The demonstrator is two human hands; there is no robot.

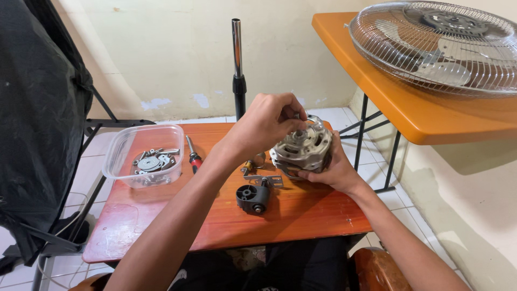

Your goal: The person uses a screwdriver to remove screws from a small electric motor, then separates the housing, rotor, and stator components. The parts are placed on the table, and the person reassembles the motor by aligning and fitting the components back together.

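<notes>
A round silver fan motor [302, 149] rests on the small orange table [161, 215] at its right side. My right hand [335, 168] cups the motor from the right and from below. My left hand [267, 121] reaches over it from the left, its fingertips pinched on the shaft at the top of the motor. In front of the motor lie a black round plastic part [253, 198], a bent metal bracket [265, 180] and a small brass-coloured fitting [252, 163].
A clear plastic tub [119, 152] holding several screws and small metal parts sits at the table's left, with a red-handled screwdriver [193, 156] beside it. A wire fan guard [441, 46] lies on a higher orange table [388, 102] at right. A fan pole [237, 67] stands behind. Black cloth [37, 124] hangs at left.
</notes>
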